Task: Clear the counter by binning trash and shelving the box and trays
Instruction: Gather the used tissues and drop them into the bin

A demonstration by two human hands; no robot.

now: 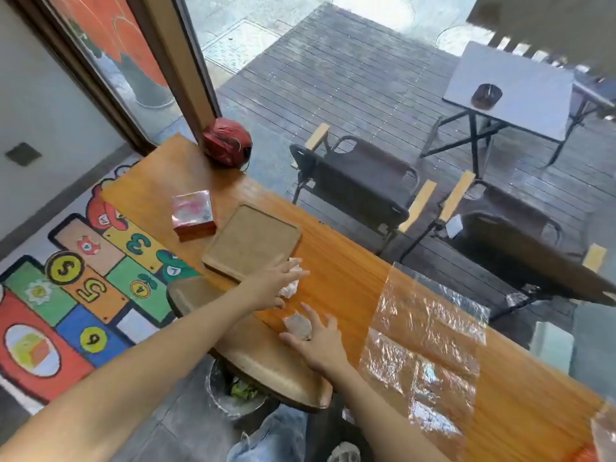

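Note:
On the long orange wooden counter (336, 261), my left hand (270, 286) curls its fingers round a crumpled white tissue (293, 281) beside a brown tray (251, 241). My right hand (321, 343) lies over a second crumpled paper wad (297, 325), fingers spread and touching it. A second brown tray (260, 358) juts over the counter's near edge under my arms. A pink and red box (193, 215) stands further left on the counter. A clear plastic sheet (430, 348) lies flat at the right.
A bin lined with a bag (233, 391) stands on the floor under the overhanging tray. A red round object (226, 141) sits at the counter's far end by the window. Outside the glass are black chairs (360, 185) and a table. A colourful number mat (83, 281) covers the floor at left.

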